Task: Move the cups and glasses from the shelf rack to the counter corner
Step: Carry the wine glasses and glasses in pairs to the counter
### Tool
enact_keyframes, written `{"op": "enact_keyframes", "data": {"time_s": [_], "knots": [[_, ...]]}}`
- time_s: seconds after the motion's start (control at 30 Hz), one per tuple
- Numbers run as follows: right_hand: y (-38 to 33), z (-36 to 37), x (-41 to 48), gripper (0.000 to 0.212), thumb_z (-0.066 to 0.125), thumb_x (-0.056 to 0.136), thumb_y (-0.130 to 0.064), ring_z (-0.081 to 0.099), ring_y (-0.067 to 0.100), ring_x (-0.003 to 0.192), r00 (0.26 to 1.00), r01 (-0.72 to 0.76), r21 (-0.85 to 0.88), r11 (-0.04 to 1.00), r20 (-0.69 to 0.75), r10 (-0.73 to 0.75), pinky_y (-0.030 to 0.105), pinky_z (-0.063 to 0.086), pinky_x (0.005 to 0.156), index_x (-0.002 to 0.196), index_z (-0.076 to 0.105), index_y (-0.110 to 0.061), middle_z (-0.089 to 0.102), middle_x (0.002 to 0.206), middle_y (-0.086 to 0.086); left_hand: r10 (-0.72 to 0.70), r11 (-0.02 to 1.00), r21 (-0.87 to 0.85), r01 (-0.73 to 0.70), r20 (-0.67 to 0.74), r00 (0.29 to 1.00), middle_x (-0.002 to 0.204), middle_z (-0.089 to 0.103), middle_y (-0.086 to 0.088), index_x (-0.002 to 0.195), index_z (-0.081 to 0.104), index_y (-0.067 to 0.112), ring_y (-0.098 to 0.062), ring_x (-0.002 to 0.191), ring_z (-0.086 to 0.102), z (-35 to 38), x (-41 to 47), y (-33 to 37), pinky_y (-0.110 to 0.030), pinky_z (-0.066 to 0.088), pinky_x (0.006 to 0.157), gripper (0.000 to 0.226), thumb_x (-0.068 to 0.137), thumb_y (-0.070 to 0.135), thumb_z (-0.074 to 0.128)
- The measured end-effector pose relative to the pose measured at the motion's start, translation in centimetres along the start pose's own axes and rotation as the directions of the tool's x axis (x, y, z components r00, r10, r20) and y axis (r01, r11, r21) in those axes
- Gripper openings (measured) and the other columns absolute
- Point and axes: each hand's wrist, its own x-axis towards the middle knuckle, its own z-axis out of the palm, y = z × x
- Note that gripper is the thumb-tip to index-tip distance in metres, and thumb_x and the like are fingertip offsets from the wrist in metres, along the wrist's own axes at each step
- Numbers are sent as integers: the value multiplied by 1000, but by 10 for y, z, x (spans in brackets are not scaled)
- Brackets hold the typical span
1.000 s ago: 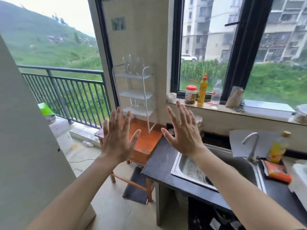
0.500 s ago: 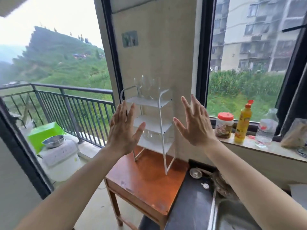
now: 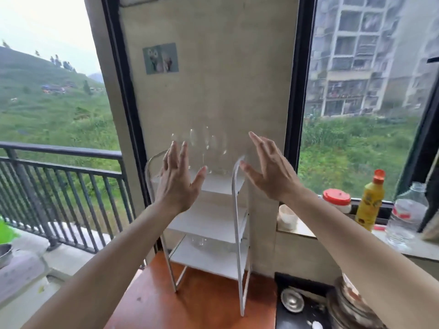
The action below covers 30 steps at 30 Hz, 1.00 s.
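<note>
While both hands hover raised, left hand [image 3: 177,180] and right hand [image 3: 270,170] spread, empty, flanking glasses [image 3: 204,150] on rack [image 3: 237,210] top shelf, rack on wooden surface [image 3: 202,305].

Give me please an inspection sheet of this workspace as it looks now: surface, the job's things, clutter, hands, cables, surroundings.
Surface: wooden table carries the white rack; dark counter to its right.
Job's things: clear glasses stand on the top shelf; another glass on the bottom shelf; middle shelf looks bare.
Clutter: windowsill holds a white cup, red-lid jar, yellow bottle, clear bottle; small metal dish on the counter.
Hands: left hand and right hand open, raised before the top shelf, holding nothing.
Cables: nothing seen.
Surroundings: balcony railing left, window right.
</note>
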Motion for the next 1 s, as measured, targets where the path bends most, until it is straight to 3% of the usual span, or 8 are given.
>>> {"op": "enact_keyframes", "data": {"time_s": [0.13, 0.3, 0.43, 0.53, 0.63, 0.8, 0.87, 1.0], "knots": [[0, 30, 64, 82, 54, 94, -57, 48, 32, 134, 987, -148, 67, 987, 74, 143, 37, 38, 94, 160, 9, -38, 34, 155, 7, -24, 997, -75, 26, 29, 999, 165, 4, -13, 158, 3, 32, -34, 148, 12, 26, 62, -29, -55, 24, 114, 84, 93, 56, 50], [7, 61, 119, 88, 59, 88, -61, 42, 32, 140, 955, -264, 74, 962, 158, 250, 39, 36, 105, 157, 6, -47, 35, 155, 9, -30, 998, -56, 32, 34, 999, 160, 13, -15, 158, 6, 35, -36, 141, 21, 50, 121, -45, -51, 29, 112, 82, 92, 61, 49], [15, 74, 136, 81, 63, 86, -64, 40, 26, 143, 940, -253, 46, 967, 250, 234, 35, 32, 111, 155, 28, -40, 38, 156, 8, -1, 999, -53, 1, 1, 1000, 151, 27, -14, 149, 31, 34, -35, 134, 29, 68, 136, -53, -51, 30, 111, 68, 90, 61, 51], [18, 81, 140, 64, 64, 85, -63, 47, 24, 135, 938, -249, 71, 966, 267, 222, 38, 38, 110, 139, 48, -34, 48, 146, 4, 13, 988, -150, -22, -64, 998, 139, 39, -12, 137, 42, 27, -33, 123, 37, 77, 136, -55, -44, 34, 103, 60, 88, 55, 60], [21, 86, 141, 46, 67, 84, -61, 56, 23, 120, 943, -247, 91, 965, 250, 218, 42, 45, 100, 116, 51, -32, 58, 129, -1, -1, 972, -233, -26, -115, 993, 128, 49, -12, 129, 44, 17, -33, 114, 42, 82, 135, -53, -39, 31, 97, 57, 86, 48, 66], [25, 94, 140, 42, 66, 79, -66, 57, 19, 81, 939, -303, 121, 945, 209, 274, 37, 48, 73, 87, 40, -33, 59, 89, -4, -11, 929, -369, -35, -124, 992, 119, 46, -2, 125, 38, 12, -30, 110, 52, 86, 132, -49, -37, 40, 84, 56, 89, 42, 67], [25, 94, 138, 43, 67, 81, -64, 53, 16, 73, 945, -293, 142, 946, 195, 263, 31, 43, 62, 85, 38, -32, 56, 82, -5, -37, 893, -449, -22, -121, 992, 117, 39, -1, 124, 37, 7, -30, 110, 56, 85, 130, -47, -41, 48, 81, 55, 90, 37, 68], [19, 93, 136, 43, 71, 85, -52, 53, 20, 84, 953, -298, 237, 925, 120, 277, 23, 37, 63, 97, 41, -24, 55, 92, -5, -65, 841, -541, -34, -163, 984, 122, 35, -4, 126, 33, 7, -24, 107, 60, 73, 127, -50, -48, 55, 79, 55, 91, 32, 67]]}}
